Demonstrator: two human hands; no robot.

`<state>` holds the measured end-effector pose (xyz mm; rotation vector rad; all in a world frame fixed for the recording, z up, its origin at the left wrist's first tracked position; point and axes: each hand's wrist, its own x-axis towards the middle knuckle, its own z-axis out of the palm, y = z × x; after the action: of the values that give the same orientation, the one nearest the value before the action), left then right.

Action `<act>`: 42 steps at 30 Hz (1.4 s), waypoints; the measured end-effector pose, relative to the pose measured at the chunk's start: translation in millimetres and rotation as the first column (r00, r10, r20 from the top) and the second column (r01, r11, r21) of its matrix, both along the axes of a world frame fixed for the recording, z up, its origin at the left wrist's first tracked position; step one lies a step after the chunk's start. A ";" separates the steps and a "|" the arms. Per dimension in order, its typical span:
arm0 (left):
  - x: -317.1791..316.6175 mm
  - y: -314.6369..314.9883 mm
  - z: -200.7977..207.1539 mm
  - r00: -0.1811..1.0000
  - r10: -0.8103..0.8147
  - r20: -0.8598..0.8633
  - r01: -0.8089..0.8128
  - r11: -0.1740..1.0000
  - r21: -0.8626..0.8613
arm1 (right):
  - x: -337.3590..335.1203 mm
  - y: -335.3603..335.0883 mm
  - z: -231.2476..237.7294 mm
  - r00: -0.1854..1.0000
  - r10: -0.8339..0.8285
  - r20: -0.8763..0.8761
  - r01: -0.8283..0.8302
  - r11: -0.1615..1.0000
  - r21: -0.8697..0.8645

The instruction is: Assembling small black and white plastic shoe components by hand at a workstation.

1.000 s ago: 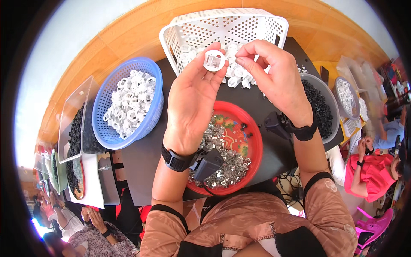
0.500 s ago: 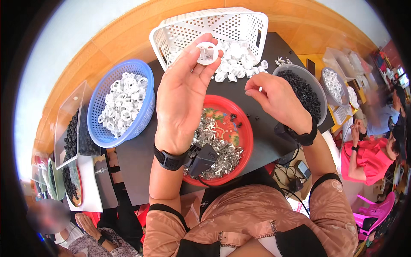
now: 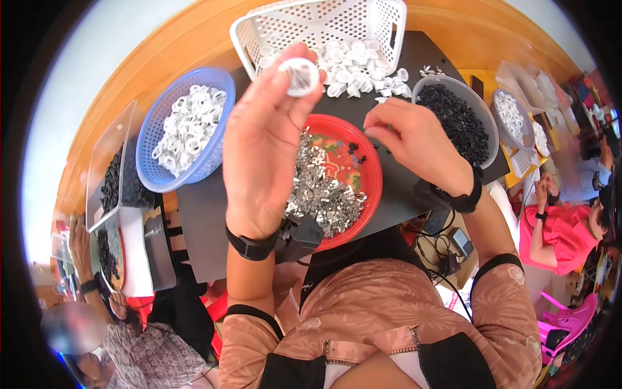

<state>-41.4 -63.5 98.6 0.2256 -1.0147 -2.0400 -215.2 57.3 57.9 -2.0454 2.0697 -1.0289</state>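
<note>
My left hand point(image 3: 265, 142) is raised over the left side of the red tray, thumb and fingers closed round the rim of a round white plastic part point(image 3: 300, 76). Greyish metal shows inside that part. Over the tray's right edge, my right hand point(image 3: 414, 133) is curled with thumb and forefinger pressed together; whatever they pinch is too small to make out. Small shiny metal pieces point(image 3: 330, 204) are heaped in the red tray point(image 3: 368, 214), with a few black bits point(image 3: 353, 148) near its right side. Each wrist wears a black strap with a small device.
Behind the hands, a white perforated basket point(image 3: 311, 29) lies tipped with white parts point(image 3: 356, 65) spilling out. A blue basket point(image 3: 144, 155) of white parts stands left, a grey bowl point(image 3: 494, 139) of black pieces right. Cables point(image 3: 440, 249) hang near my right. Other people sit at both sides.
The table and its containers sit higher in the picture. My left hand, still holding the white part, has shifted slightly left. At the far left, a co-worker's arm now reaches up beside the clear bin.
</note>
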 end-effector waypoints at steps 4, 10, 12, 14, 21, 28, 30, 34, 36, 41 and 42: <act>19.8 21.5 -25.7 0.999 -0.046 0.017 0.044 0.993 0.110 | 25.4 7.6 30.6 0.970 0.021 0.242 0.019 0.987 -0.161; 30.5 40.6 -53.2 0.999 -0.003 0.054 -0.012 0.964 0.265 | 44.3 3.1 21.6 0.950 0.180 0.257 -0.113 0.961 -0.254; 31.8 46.1 -56.2 0.999 -0.012 0.053 -0.003 0.961 0.276 | 46.9 -0.1 15.5 0.965 0.212 0.152 -0.160 0.941 -0.298; 31.8 49.6 -60.5 0.998 -0.034 0.045 0.020 0.959 0.282 | 49.7 -0.6 9.5 0.971 0.207 0.118 -0.166 0.943 -0.289; 30.1 59.9 -62.0 0.999 -0.005 0.036 -0.006 0.956 0.292 | 54.4 1.6 4.2 0.983 0.176 -0.048 -0.182 0.953 -0.243; 30.1 70.5 -62.2 0.993 0.089 0.082 -0.100 0.985 0.139 | 59.8 -0.9 1.6 0.912 0.157 -0.378 -0.272 0.923 -0.272; 30.5 72.4 -63.4 0.989 0.117 0.087 -0.127 0.983 0.129 | 61.9 -3.0 0.2 0.902 0.169 -0.398 -0.291 0.918 -0.270; 31.9 73.4 -68.1 0.988 0.125 0.086 -0.137 0.980 0.146 | 60.2 -4.1 -7.2 0.913 0.191 -0.361 -0.291 0.925 -0.245; 33.2 73.7 -69.1 0.991 0.113 0.076 -0.124 0.980 0.158 | 60.4 -3.4 -6.8 0.917 0.204 -0.343 -0.296 0.923 -0.244; 33.6 74.8 -69.0 0.992 0.109 0.071 -0.120 0.977 0.177 | 62.7 -1.0 -8.5 0.939 0.208 -0.275 -0.280 0.926 -0.254; 33.7 75.0 -68.9 0.991 0.109 0.072 -0.120 0.977 0.177 | 63.9 -0.2 -8.3 0.959 0.205 -0.197 -0.254 0.929 -0.270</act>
<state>-7.7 11.6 29.7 0.4351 -0.8334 -2.0301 -151.3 57.0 49.6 -2.5257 1.7684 -1.2220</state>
